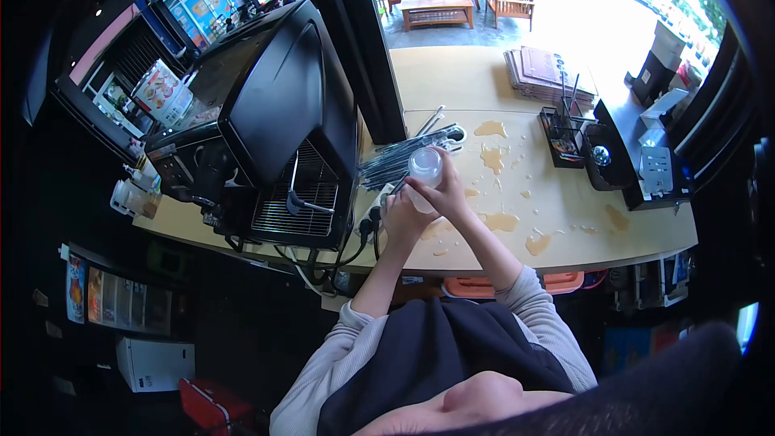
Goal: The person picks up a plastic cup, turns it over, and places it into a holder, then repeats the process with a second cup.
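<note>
A translucent plastic cup (425,163), or a container much like one, stands between my two hands over the counter, its round end facing up at me. My right hand (446,190) wraps its right side, with the thumb across the front. Lower down, my left hand (404,216) closes round its left side; some of those fingers are hidden. Just behind the cup lies a bundle of straws (395,163) in clear wrap. Brownish liquid puddles (492,160) and drops are spread over the counter (565,234) to the right.
A black espresso machine (278,89) is on the left, with cables (355,254) and plugs beside it. At the right are a black organizer (561,141), a dark basket (607,163) and stacked brown menus (542,73). A dark post (355,40) rises behind the straws.
</note>
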Action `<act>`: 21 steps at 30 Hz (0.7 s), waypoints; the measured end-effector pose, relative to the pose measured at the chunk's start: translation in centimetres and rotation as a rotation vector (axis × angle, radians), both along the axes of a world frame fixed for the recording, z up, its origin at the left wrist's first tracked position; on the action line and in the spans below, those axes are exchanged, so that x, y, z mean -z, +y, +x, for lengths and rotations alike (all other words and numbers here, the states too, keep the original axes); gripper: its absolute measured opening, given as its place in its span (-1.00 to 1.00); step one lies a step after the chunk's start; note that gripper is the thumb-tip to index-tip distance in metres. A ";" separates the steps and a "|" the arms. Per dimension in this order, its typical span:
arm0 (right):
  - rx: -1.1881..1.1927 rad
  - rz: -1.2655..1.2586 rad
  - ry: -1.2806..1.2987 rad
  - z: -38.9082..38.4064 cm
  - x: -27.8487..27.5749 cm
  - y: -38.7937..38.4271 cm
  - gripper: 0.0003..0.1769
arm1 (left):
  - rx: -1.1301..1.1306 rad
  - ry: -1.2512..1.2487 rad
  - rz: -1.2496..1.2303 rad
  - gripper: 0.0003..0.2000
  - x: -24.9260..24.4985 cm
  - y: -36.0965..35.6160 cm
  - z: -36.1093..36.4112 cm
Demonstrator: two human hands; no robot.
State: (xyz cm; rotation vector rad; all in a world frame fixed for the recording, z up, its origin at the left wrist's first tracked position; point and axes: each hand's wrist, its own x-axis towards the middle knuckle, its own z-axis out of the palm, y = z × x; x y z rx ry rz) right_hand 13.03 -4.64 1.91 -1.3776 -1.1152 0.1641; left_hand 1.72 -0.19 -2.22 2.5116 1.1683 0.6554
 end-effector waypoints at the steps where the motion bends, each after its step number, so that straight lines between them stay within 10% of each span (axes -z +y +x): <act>1: 0.009 0.026 0.000 0.0 -0.1 -0.1 -0.14 | -0.041 0.037 -0.001 -0.23 -1.0 -0.6 0.0; 21: 0.009 -0.068 -0.134 1.2 -0.4 -1.0 0.00 | -0.083 0.000 0.003 -0.24 0.3 -1.3 0.4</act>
